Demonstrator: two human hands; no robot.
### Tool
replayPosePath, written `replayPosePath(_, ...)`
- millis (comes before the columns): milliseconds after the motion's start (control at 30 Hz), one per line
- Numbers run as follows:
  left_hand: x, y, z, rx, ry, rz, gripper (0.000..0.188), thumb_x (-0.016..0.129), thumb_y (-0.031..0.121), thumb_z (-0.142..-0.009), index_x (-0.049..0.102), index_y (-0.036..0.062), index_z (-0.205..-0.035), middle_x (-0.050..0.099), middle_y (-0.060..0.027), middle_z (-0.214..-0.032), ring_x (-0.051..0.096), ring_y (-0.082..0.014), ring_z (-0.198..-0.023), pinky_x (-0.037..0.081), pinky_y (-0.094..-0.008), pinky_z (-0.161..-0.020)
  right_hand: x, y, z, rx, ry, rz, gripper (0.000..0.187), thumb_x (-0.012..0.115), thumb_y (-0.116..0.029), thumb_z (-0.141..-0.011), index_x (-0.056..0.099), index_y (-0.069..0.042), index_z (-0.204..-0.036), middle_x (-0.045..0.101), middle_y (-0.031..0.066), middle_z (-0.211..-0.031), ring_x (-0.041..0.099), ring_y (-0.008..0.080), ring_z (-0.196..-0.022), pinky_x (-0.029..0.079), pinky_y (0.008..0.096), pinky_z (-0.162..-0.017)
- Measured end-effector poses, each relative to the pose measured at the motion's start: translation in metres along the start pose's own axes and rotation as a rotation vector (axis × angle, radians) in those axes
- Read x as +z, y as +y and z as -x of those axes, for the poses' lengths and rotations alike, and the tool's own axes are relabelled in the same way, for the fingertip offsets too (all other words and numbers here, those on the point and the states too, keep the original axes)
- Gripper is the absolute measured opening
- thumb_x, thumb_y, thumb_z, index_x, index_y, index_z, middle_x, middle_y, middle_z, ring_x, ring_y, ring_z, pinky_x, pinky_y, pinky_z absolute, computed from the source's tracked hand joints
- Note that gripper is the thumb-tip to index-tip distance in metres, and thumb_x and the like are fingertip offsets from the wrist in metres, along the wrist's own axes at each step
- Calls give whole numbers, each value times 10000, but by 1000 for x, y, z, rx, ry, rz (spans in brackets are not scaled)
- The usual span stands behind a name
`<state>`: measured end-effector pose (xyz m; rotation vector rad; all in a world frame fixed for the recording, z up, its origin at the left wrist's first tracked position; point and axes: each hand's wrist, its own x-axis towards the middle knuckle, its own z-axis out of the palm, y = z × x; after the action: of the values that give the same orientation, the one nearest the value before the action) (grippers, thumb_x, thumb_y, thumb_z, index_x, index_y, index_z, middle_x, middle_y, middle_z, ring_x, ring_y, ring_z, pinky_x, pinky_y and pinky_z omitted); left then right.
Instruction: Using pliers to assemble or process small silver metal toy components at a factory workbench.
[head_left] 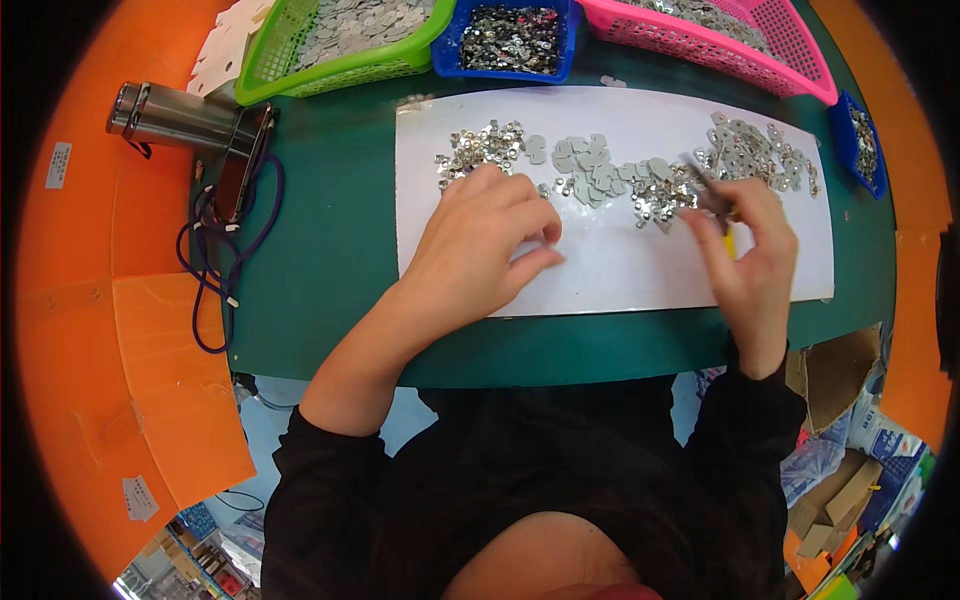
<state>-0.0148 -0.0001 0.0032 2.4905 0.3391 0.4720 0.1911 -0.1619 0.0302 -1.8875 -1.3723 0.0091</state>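
My left hand (490,235) is over the left part of a white board (610,275). Its fingers bend loosely, the thumb stands apart from the index finger, and nothing shows between them. Just beyond it lies a pile of small shiny metal pieces (487,145). My right hand (750,250) is closed around pliers with yellow handles (730,240), blurred by motion. Their dark jaws point up and left over a second pile of shiny pieces (655,208). Flat grey pieces (590,170) lie between the hands. More grey metal parts (740,150) are heaped beyond my right hand.
Along the far edge of the green table (320,300) stand a green basket (345,75), a blue tray (505,75) and a pink basket (720,70), all filled with parts. A smaller blue tray (860,145) is at right. A steel flask (180,115) and purple cord (265,215) lie left.
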Motion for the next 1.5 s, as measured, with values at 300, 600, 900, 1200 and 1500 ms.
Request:
replayPosePath(300,-9,-6,-6,-281,454,88,103,739,149,-797,691,77,-853,640,-58,-854,544,-264,-857,430,-370,-768,11,2,7,27,-99,-11,186,737,-26,-755,636,-1,-909,580,90,-784,526,220,-736,406,317,-650)
replayPosePath(600,-3,-25,-12,-287,398,-194,176,746,196,-790,716,103,-936,618,-41,-960,520,-267,-962,361,-390,-868,28,1,7,-190,-126,187,239,745,-2,-679,645,-37,-893,560,94,-818,535,279,-780,421,354,-665)
replayPosePath(900,-13,-17,-35,-220,186,-256,220,770,181,-762,703,99,-956,602,-45,-961,509,-267,-998,339,-408,-890,28,4,8,-234,-164,141,294,733,13,-617,652,-61,-890,557,77,-833,527,282,-811,402,360,-727)
replayPosePath(1200,1,-24,-39,-117,268,-222,172,758,115,-780,634,56,-883,611,-64,-911,559,-254,-910,419,-382,-827,25,7,12,-220,-145,136,283,730,15,-630,652,-65,-891,558,82,-837,528,283,-814,406,354,-736)
replayPosePath(1500,7,35,-21,-529,114,956,219,664,23,-893,672,-25,-1107,668,-43,-928,631,-101,-733,522,-227,-656,29,-30,8,217,-97,-795,73,693,-16,-834,653,19,-883,650,74,-849,572,133,-790,435,256,-733)
